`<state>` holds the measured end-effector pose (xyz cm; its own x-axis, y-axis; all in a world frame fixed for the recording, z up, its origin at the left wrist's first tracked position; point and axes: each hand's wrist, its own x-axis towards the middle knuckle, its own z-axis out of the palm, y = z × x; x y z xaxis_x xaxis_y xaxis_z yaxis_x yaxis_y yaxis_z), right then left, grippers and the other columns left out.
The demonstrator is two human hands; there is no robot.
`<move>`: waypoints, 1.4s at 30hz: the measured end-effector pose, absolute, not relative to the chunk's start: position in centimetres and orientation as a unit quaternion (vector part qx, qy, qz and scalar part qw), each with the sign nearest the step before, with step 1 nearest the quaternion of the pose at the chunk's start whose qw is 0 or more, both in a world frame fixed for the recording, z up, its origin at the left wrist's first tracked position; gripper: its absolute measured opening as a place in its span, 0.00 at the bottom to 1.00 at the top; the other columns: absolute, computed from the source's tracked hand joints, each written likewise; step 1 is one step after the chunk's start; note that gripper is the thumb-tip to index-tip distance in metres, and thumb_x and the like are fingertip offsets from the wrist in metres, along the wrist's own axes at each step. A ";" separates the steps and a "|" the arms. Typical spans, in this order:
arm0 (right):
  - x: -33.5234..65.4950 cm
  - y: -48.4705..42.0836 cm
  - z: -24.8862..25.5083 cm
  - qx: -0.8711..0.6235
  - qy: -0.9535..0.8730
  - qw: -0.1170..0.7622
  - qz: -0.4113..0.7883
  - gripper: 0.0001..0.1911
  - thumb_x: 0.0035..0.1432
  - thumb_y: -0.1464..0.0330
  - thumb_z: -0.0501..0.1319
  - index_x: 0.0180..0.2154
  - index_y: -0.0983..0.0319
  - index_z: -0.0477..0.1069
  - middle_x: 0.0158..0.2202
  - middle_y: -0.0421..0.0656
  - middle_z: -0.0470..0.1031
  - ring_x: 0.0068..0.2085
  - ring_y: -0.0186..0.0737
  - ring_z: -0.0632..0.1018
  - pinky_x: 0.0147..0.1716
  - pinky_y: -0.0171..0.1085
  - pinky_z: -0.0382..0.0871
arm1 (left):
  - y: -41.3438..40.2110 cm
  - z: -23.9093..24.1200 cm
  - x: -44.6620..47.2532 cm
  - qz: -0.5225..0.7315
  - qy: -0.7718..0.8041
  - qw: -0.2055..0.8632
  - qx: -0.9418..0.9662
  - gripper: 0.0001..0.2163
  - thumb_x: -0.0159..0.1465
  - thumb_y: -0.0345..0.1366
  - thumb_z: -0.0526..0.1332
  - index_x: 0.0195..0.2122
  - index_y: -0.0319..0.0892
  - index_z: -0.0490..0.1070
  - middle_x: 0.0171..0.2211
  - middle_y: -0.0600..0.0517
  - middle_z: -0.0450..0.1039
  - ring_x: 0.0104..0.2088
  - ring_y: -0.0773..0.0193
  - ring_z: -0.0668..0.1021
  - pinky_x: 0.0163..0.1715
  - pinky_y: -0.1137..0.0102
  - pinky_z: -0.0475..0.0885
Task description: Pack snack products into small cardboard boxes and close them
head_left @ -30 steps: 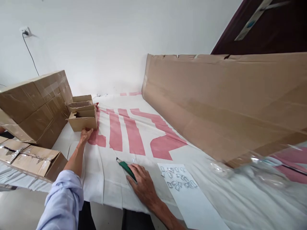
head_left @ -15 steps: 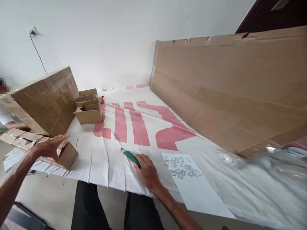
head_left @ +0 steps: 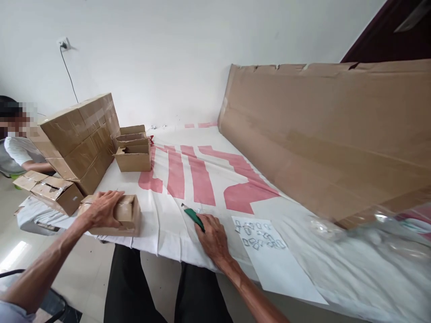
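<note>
My left hand (head_left: 103,207) grips the top of a small taped cardboard box (head_left: 126,216) lying near the table's front edge. My right hand (head_left: 213,237) rests on the white cloth (head_left: 161,224), fingers closed round a green utility knife (head_left: 193,216) whose blade points away to the left. Just right of that hand, a white paper sheet (head_left: 279,273) carries several small metal clips (head_left: 259,235).
An open small box (head_left: 133,154) and a large taped carton (head_left: 81,137) stand at the back left, another open box (head_left: 52,194) at the left edge. A long cardboard panel (head_left: 330,134) leans along the right. Another person (head_left: 20,143) sits at far left.
My left hand left the open box at the back, swung left and now holds a small closed box pulled in to the front edge. The right hand stayed with the knife.
</note>
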<state>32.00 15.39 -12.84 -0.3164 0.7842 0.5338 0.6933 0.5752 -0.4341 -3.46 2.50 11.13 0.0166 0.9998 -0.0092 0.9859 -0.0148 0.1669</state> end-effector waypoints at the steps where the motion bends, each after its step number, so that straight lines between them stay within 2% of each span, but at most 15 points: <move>1: 31.9 15.3 -12.8 -0.459 -0.807 0.367 0.056 0.16 0.67 0.70 0.55 0.53 0.60 0.75 0.49 0.51 0.79 0.50 0.54 0.76 0.47 0.48 0.70 | 2.7 10.5 -1.3 0.068 0.692 0.059 0.716 0.46 0.42 0.45 0.79 0.64 0.47 0.69 0.58 0.38 0.77 0.59 0.32 0.76 0.64 0.45 0.63; 5: 31.9 15.1 -12.6 -0.456 -0.807 0.374 0.035 0.15 0.67 0.70 0.56 0.52 0.61 0.75 0.50 0.51 0.78 0.50 0.53 0.76 0.49 0.49 0.70 | 3.3 9.2 5.9 0.120 0.674 0.046 0.728 0.44 0.48 0.47 0.78 0.65 0.43 0.68 0.54 0.37 0.78 0.57 0.32 0.76 0.63 0.44 0.64; 8: 32.1 15.1 -12.5 -0.442 -0.804 0.397 0.021 0.15 0.68 0.70 0.56 0.52 0.62 0.75 0.51 0.53 0.78 0.52 0.54 0.76 0.51 0.51 0.71 | 2.7 9.6 6.3 0.163 0.648 0.083 0.739 0.48 0.50 0.48 0.79 0.71 0.46 0.61 0.61 0.38 0.74 0.63 0.34 0.74 0.66 0.43 0.63; 11: 32.1 14.7 -11.6 -0.420 -0.790 0.446 0.035 0.15 0.70 0.68 0.55 0.52 0.62 0.76 0.51 0.54 0.78 0.53 0.55 0.76 0.53 0.54 0.73 | 0.8 10.0 2.4 0.214 0.682 0.106 0.692 0.50 0.51 0.50 0.78 0.73 0.49 0.58 0.71 0.39 0.64 0.70 0.31 0.67 0.70 0.37 0.58; 13: 31.7 14.1 -10.3 -0.399 -0.774 0.485 0.083 0.14 0.72 0.65 0.55 0.52 0.60 0.77 0.51 0.53 0.78 0.53 0.54 0.77 0.53 0.54 0.74 | -0.8 9.4 -0.9 0.254 0.712 0.146 0.639 0.50 0.51 0.51 0.78 0.72 0.49 0.58 0.74 0.38 0.60 0.72 0.30 0.64 0.70 0.36 0.59; 15: 31.0 13.2 -8.3 -0.374 -0.756 0.512 0.160 0.14 0.73 0.62 0.56 0.52 0.59 0.77 0.50 0.52 0.79 0.53 0.53 0.79 0.53 0.52 0.76 | -2.1 8.1 -3.3 0.309 0.704 0.226 0.599 0.50 0.51 0.54 0.78 0.72 0.48 0.59 0.74 0.37 0.59 0.73 0.30 0.63 0.69 0.40 0.64; 18: 29.9 11.8 -4.8 -0.329 -0.750 0.508 0.266 0.15 0.75 0.59 0.57 0.52 0.58 0.77 0.52 0.50 0.80 0.52 0.50 0.81 0.50 0.47 0.78 | -3.1 5.3 -4.4 0.405 0.632 0.342 0.566 0.51 0.49 0.56 0.80 0.70 0.48 0.60 0.72 0.35 0.61 0.73 0.33 0.64 0.67 0.45 0.68; 20: 29.3 11.0 -2.9 -0.301 -0.761 0.494 0.293 0.16 0.75 0.57 0.56 0.51 0.58 0.78 0.53 0.51 0.80 0.52 0.50 0.81 0.50 0.47 0.79 | -3.2 3.7 -3.9 0.467 0.594 0.364 0.545 0.48 0.47 0.56 0.81 0.65 0.48 0.62 0.71 0.34 0.62 0.72 0.35 0.66 0.67 0.48 0.68; 24: 28.8 10.5 -1.2 -0.288 -0.782 0.475 0.282 0.15 0.72 0.56 0.60 0.48 0.59 0.78 0.50 0.51 0.79 0.50 0.50 0.81 0.52 0.48 0.79 | -3.6 2.6 -2.1 0.518 0.591 0.332 0.521 0.39 0.47 0.57 0.82 0.53 0.47 0.65 0.71 0.35 0.62 0.70 0.36 0.68 0.65 0.50 0.69; 26: 28.8 10.6 -1.2 -0.289 -0.785 0.473 0.277 0.14 0.72 0.56 0.61 0.47 0.59 0.77 0.50 0.51 0.78 0.50 0.50 0.81 0.51 0.48 0.79 | -4.1 2.9 -1.3 0.500 0.598 0.320 0.538 0.35 0.50 0.57 0.80 0.51 0.46 0.67 0.72 0.36 0.61 0.71 0.36 0.67 0.64 0.51 0.70; 31: 28.8 10.8 -1.4 -0.275 -0.785 0.475 0.286 0.12 0.71 0.58 0.61 0.48 0.58 0.75 0.51 0.51 0.77 0.52 0.49 0.80 0.46 0.44 0.79 | -5.0 3.4 0.2 0.461 0.631 0.283 0.556 0.33 0.58 0.59 0.74 0.59 0.47 0.73 0.71 0.40 0.59 0.71 0.37 0.65 0.67 0.51 0.68; 35: 29.3 11.3 -1.3 -0.276 -0.784 0.460 0.312 0.12 0.72 0.58 0.60 0.48 0.57 0.75 0.52 0.49 0.77 0.53 0.48 0.80 0.48 0.44 0.79 | -5.0 3.0 1.1 0.459 0.638 0.253 0.564 0.32 0.59 0.59 0.72 0.60 0.49 0.74 0.65 0.44 0.62 0.68 0.41 0.66 0.70 0.53 0.64; 39: 30.6 13.4 -2.6 -0.332 -0.770 0.447 0.313 0.18 0.74 0.53 0.54 0.45 0.57 0.75 0.48 0.50 0.79 0.52 0.50 0.80 0.51 0.47 0.77 | -4.9 3.0 1.7 0.461 0.641 0.239 0.565 0.32 0.59 0.59 0.72 0.60 0.49 0.74 0.63 0.45 0.63 0.66 0.42 0.68 0.69 0.53 0.66; 42: 31.6 15.1 -4.3 -0.384 -0.787 0.384 0.294 0.23 0.69 0.46 0.57 0.41 0.58 0.76 0.43 0.51 0.79 0.47 0.55 0.80 0.49 0.51 0.75 | -4.9 3.2 1.7 0.457 0.639 0.228 0.575 0.32 0.60 0.59 0.71 0.61 0.48 0.73 0.60 0.45 0.65 0.63 0.42 0.70 0.68 0.51 0.68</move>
